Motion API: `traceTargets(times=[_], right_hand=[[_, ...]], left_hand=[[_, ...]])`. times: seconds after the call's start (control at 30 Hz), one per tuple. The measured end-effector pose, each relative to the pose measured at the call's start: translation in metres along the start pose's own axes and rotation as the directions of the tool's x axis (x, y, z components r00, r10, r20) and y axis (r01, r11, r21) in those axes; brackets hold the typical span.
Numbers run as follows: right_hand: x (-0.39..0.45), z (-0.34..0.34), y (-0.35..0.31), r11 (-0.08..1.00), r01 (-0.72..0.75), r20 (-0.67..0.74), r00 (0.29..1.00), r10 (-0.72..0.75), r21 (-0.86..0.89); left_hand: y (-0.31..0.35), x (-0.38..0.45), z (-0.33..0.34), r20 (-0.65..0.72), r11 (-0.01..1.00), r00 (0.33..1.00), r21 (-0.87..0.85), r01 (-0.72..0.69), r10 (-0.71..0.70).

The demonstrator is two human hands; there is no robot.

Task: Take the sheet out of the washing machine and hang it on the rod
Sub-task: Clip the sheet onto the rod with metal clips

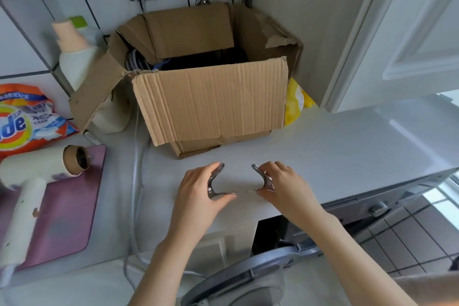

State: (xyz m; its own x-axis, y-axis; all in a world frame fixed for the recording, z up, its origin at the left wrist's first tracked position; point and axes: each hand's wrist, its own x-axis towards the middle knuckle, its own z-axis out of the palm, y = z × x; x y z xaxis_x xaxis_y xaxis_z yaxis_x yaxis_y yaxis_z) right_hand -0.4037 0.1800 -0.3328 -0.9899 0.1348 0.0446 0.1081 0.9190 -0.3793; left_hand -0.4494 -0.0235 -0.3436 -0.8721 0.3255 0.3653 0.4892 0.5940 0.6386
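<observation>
Resting on the white top of the washing machine [335, 146], my two hands sat side by side, near each other but apart. My left hand [198, 186] had thumb and fingers curled around a small curved piece of shiny metal [215, 182], likely a clip or hook. My right hand [285, 187] pinched a matching curved metal piece [263, 178] the same way. Just behind them stood an open brown cardboard box [211, 102] with its flaps splayed and dark items inside. To the left lay a cream hair dryer [37, 176] on a purple mat [62, 218], an orange detergent bag [22, 119] and a white bottle with a peach cap [74, 52]. Below my arms, the round grey washer door [248, 278] hung open.

I could not see the sheet; I judged it was in the drum, which was hidden under the countertop. I expected it to be soft, limp, and heavy with water, probably twisted. I thought it best gathered by a bunched handful, then found by an edge or corner for hanging. No rod was in view.
</observation>
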Motion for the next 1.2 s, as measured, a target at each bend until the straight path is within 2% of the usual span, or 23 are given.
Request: traceTargets(times=[0.07, 0.13, 0.33, 0.43, 0.57, 0.7, 0.87, 1.07, 1.2], right_hand=[[-0.009, -0.011, 0.0, 0.966, -0.063, -0.005, 0.998, 0.066, 0.25], [-0.018, -0.022, -0.002, 0.909, -0.092, -0.031, 0.993, 0.114, 0.406], [-0.056, -0.047, -0.003, 0.792, -0.179, -0.078, 0.959, 0.274, 0.584], [-0.086, -0.051, -0.002, 0.723, -0.208, -0.095, 0.93, 0.354, 0.659], [-0.131, -0.048, 0.008, 0.676, -0.276, -0.127, 0.867, 0.482, 0.683], [-0.173, -0.044, 0.025, 0.611, -0.352, -0.179, 0.748, 0.639, 0.709], [-0.228, -0.046, 0.041, 0.564, -0.397, -0.216, 0.645, 0.733, 0.724], [-0.289, -0.057, 0.07, 0.518, -0.407, -0.28, 0.514, 0.81, 0.752], [-0.342, -0.068, 0.095, 0.499, -0.453, -0.285, 0.461, 0.84, 0.739]], left_hand=[[0.012, -0.002, -0.007, -0.048, 0.995, 0.997, -0.087, 0.057, -0.062], [0.023, -0.002, -0.013, -0.068, 0.985, 0.994, -0.153, 0.075, -0.086], [0.06, -0.006, -0.011, -0.034, 0.954, 0.999, -0.301, 0.003, -0.014], [0.075, -0.013, -0.001, 0.054, 0.93, 0.998, -0.368, -0.017, 0.039], [0.094, -0.028, 0.022, 0.19, 0.909, 0.976, -0.417, -0.02, 0.109], [0.12, -0.045, 0.042, 0.317, 0.909, 0.929, -0.413, -0.045, 0.19], [0.154, -0.065, 0.062, 0.444, 0.909, 0.86, -0.414, -0.052, 0.251], [0.206, -0.097, 0.091, 0.478, 0.875, 0.802, -0.471, -0.11, 0.359], [0.248, -0.129, 0.114, 0.497, 0.854, 0.761, -0.501, -0.14, 0.417]])
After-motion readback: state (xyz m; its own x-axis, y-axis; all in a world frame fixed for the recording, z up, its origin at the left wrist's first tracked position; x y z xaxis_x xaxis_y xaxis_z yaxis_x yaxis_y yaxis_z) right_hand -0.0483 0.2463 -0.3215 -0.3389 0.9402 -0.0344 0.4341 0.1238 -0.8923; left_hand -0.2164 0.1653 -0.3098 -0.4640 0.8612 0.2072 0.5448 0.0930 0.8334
